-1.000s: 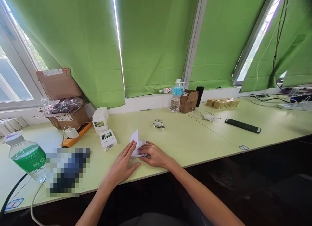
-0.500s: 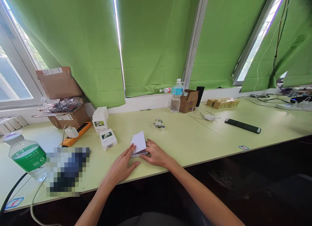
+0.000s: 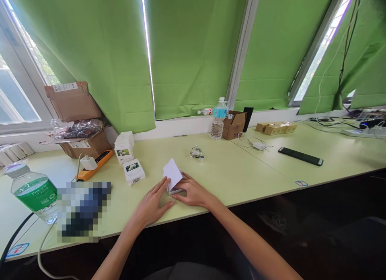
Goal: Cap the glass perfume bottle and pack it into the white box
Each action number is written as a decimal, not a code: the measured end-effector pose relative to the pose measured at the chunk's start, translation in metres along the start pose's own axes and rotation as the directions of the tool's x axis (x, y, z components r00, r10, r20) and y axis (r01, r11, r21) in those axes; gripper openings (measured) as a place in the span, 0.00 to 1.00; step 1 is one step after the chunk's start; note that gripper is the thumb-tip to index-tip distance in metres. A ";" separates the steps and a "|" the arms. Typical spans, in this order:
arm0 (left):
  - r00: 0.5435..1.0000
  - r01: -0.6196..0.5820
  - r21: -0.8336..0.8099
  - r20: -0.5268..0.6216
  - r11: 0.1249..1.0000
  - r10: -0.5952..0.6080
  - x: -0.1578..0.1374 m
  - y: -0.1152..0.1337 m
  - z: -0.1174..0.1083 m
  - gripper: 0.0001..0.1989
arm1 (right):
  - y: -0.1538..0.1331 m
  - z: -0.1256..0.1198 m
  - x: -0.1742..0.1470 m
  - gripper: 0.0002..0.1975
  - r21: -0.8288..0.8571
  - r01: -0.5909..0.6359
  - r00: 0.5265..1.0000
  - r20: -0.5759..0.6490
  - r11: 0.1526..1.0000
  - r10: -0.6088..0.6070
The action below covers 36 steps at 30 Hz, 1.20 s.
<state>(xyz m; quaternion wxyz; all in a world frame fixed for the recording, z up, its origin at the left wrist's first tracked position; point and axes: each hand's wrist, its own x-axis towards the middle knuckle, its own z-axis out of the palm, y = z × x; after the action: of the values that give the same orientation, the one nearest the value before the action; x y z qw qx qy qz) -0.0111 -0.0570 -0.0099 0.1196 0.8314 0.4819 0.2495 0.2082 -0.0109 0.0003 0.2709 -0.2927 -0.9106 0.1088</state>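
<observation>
Head cam: white box (image 3: 174, 192), flap (image 3: 174, 174) raised, between the hands. Left hand (image 3: 153, 203): fingers straight, thumb spread, touching box. Right hand (image 3: 193, 191): fingers bent at box; can't tell if gripping. Flower-print carton (image 3: 134, 172) beyond left hand.

Two bare forearms enter from the near side and converge: the left forearm (image 3: 119, 241) slants far and rightward, the right forearm (image 3: 251, 239) far and leftward. The left hand (image 3: 153, 202) lies back up, its long fingers straight and close together, thumb spread toward the right. The right hand (image 3: 194, 191) faces it, fingers bent, thumb pointing left, the two hands apart.
</observation>
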 end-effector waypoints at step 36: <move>0.995 0.095 -0.017 -0.005 0.995 -0.095 0.000 -0.005 0.004 0.33 | 0.009 0.003 0.004 0.15 0.179 -0.282 0.933 -0.177 0.943 0.313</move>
<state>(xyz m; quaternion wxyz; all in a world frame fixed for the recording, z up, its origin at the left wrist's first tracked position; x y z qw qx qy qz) -0.0124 -0.0544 -0.0157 0.1366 0.8058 0.5190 0.2501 0.2081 -0.0017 -0.0034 0.3641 -0.4156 -0.8123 0.1869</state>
